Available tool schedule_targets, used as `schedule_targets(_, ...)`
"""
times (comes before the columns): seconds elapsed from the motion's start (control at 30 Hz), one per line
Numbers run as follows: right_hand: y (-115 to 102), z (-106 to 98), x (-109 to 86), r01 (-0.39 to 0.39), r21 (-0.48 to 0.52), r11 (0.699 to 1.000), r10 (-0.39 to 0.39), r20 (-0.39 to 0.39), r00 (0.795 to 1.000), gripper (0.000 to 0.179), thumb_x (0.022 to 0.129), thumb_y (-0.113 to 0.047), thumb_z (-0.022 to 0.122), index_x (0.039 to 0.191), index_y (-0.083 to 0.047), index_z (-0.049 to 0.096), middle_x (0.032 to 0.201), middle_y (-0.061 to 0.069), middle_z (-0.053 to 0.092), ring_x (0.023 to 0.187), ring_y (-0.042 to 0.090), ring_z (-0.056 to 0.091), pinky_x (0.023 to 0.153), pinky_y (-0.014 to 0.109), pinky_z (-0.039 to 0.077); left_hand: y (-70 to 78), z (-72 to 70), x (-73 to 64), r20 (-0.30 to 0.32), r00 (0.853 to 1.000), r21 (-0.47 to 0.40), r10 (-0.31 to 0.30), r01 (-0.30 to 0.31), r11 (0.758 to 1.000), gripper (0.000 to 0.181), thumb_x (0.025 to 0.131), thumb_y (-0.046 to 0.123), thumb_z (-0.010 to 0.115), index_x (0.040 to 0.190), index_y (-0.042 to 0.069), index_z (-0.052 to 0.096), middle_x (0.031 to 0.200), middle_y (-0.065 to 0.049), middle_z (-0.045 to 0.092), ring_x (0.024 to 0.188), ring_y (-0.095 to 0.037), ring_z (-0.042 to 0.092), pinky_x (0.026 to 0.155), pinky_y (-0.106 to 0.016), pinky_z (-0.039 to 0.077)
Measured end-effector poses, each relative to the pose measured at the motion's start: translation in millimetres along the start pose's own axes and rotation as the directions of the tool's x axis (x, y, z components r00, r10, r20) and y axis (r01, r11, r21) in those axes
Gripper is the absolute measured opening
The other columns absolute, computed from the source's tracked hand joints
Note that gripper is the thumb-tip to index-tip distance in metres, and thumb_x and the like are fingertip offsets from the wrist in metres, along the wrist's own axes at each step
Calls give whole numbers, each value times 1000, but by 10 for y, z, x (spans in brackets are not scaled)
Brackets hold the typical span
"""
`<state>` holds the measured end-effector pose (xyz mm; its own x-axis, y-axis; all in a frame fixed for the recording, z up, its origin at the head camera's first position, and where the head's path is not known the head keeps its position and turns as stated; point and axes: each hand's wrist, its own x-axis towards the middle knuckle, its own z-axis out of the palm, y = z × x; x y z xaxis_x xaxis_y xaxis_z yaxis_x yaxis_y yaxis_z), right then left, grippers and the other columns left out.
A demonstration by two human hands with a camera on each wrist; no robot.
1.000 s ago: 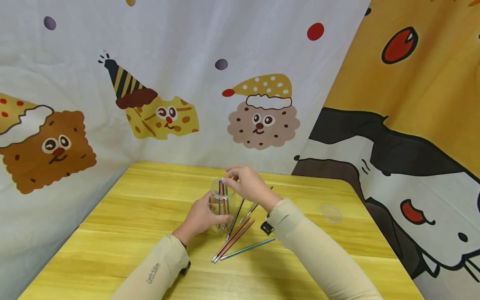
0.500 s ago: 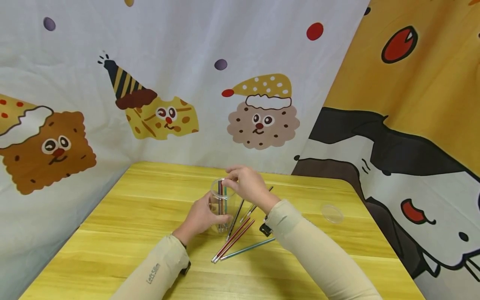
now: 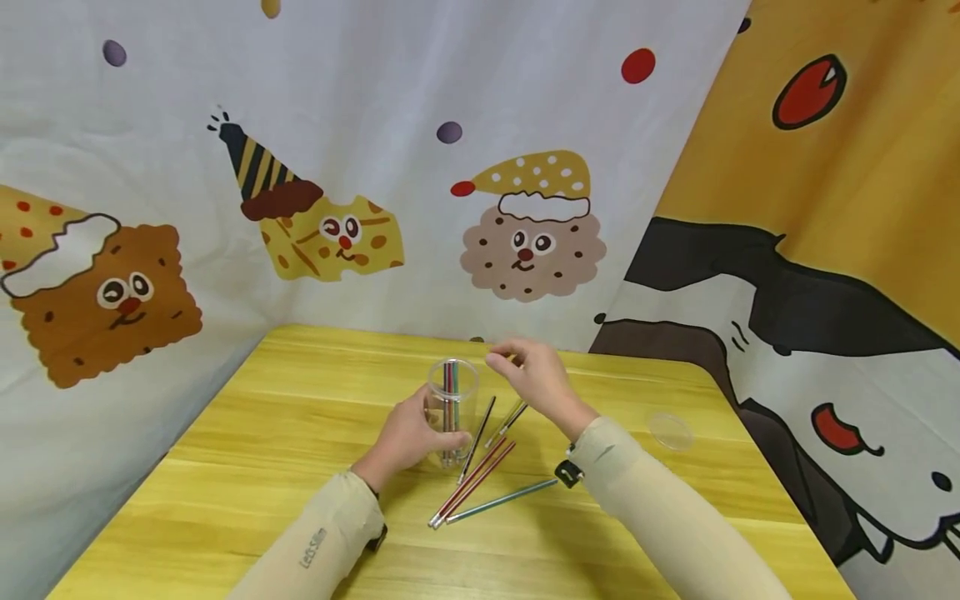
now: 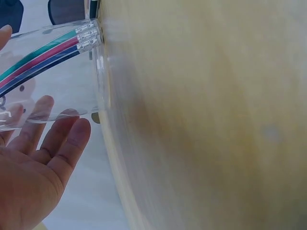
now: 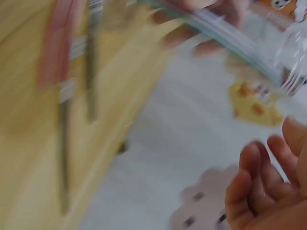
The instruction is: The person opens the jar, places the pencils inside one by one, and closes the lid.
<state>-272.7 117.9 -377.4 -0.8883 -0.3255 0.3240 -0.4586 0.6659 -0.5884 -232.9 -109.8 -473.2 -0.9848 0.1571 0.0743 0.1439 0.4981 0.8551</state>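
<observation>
My left hand (image 3: 408,433) grips a clear plastic jar (image 3: 468,410) that stands upright on the table, thumb in front and fingers behind. Inside the jar, teal, red and blue pencils (image 4: 57,50) lean together, their silver ends at the bottom in the left wrist view. To the right of the jar's mouth, my right hand (image 3: 536,377) is in the air with loosely bent fingers (image 5: 249,163) and nothing between them. Below it lie two red pencils (image 3: 471,487), a teal pencil (image 3: 502,501), a black pencil (image 3: 477,438) and a further pair of pencils (image 3: 507,423).
A clear round lid (image 3: 670,431) lies flat on the right side of the wooden table (image 3: 300,400). Behind the table hangs a white curtain (image 3: 390,100) with cartoon prints, and an orange patterned cloth (image 3: 885,192) covers the right side.
My right hand has let go of a pencil at the jar's rim and moved away to the right. The left hand keeps its hold on the jar, and the view has shifted slightly.
</observation>
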Motion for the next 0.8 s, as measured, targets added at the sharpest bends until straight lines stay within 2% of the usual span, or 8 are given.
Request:
schedule_targets(0.07, 230, -62, -125, 5, -13, 1000, -4, 76, 997, 23, 95, -42, 64, 108, -25, 73, 94, -10, 72, 75, 11, 61, 59, 28, 52, 10, 9, -5, -1, 1000, -2, -3, 3, 1000, 70, 65, 53, 89, 121, 28, 54, 110, 5, 65, 103, -22, 65, 83, -40, 57)
schedule_targets(0.13, 436, -97, -282, 29, -52, 998, -19, 180, 984, 22, 93, -39, 68, 108, -25, 74, 96, -9, 73, 78, 11, 63, 64, 26, 53, 22, 2, -11, -5, 1000, -2, -6, 6, 1000, 68, 65, 52, 89, 119, 27, 55, 109, 3, 64, 100, -22, 65, 80, -39, 57)
schedule_targets(0.23, 646, -101, -547, 108, -106, 988, -64, 350, 935, 31, 88, -39, 72, 114, -22, 72, 109, -6, 72, 91, 15, 65, 73, 26, 54, 32, -27, -18, -13, 1000, 4, -16, 16, 1000, 66, 65, 50, 90, 117, 27, 55, 108, 4, 64, 97, -20, 64, 74, -35, 56)
schedule_targets(0.33, 738, -73, -753, 163, -138, 977, -82, 460, 884, 46, 85, -41, 75, 123, -17, 68, 119, -1, 68, 100, 20, 66, 78, 29, 55, 30, -56, -10, -29, 999, 13, -30, 30, 999, 67, 65, 49, 90, 118, 28, 55, 108, 5, 64, 94, -19, 63, 72, -32, 54)
schedule_targets(0.4, 763, -62, -830, 188, -144, 972, -97, 480, 872, 48, 84, -39, 77, 124, -15, 67, 120, 1, 66, 101, 22, 66, 80, 31, 56, 26, -62, -1, -37, 999, 16, -39, 40, 999, 68, 64, 49, 91, 119, 29, 55, 107, 6, 64, 95, -19, 63, 73, -33, 54)
schedule_targets(0.6, 843, -2, -911, 229, -193, 954, -116, 466, 877, 43, 81, -34, 80, 119, -15, 70, 115, 0, 68, 94, 17, 66, 79, 29, 56, 17, -30, 8, -20, 999, 32, -46, 47, 998, 73, 63, 54, 89, 121, 28, 53, 106, 5, 64, 95, -19, 62, 74, -35, 55)
schedule_targets(0.73, 905, 53, -945, 214, -211, 954, -86, 491, 867, 39, 82, -35, 79, 117, -19, 70, 113, -3, 68, 87, 12, 62, 72, 23, 52, 13, 5, 11, -8, 999, 39, -46, 46, 998, 75, 63, 54, 90, 124, 29, 53, 106, 4, 64, 96, -21, 63, 76, -35, 56)
schedule_targets(0.8, 929, 76, -954, 199, -211, 957, -73, 490, 868, 35, 83, -34, 79, 115, -21, 71, 112, -4, 68, 85, 10, 61, 70, 21, 51, 17, 16, 20, -10, 999, 43, -40, 40, 998, 77, 63, 54, 89, 126, 29, 52, 109, 4, 64, 99, -22, 63, 77, -36, 56)
